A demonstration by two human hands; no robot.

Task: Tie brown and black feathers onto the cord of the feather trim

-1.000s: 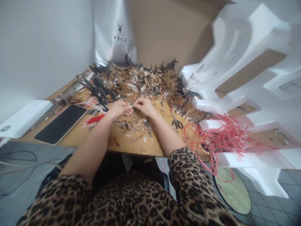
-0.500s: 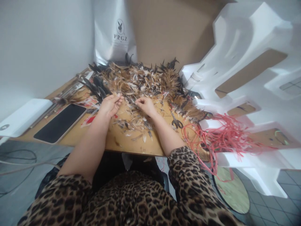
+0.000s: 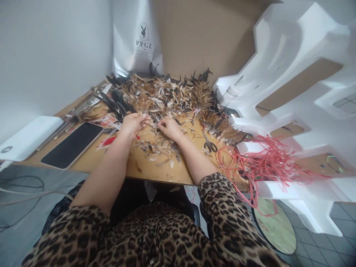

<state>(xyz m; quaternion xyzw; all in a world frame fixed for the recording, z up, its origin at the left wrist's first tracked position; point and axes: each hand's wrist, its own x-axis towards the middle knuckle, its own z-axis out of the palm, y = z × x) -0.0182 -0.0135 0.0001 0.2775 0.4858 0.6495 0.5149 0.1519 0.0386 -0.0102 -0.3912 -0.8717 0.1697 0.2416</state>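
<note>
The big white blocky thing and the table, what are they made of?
The big white blocky thing looks like moulded foam packing: matte white, thick, with rounded hollows. The table seems to be wood or plywood, going by its flat tan top and thin pale edge under the feathers.

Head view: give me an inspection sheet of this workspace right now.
Surface: wooden table, strewn with loose feathers.
Job's things: feather pile, brown, black and white.
Clutter: phone, scissors, red cords, white box.
Hands: left hand and right hand at the pile's near edge; grip unclear.
Cables: grey cables at lower left.
Surroundings: silver bag, cardboard, white foam packing.
</note>
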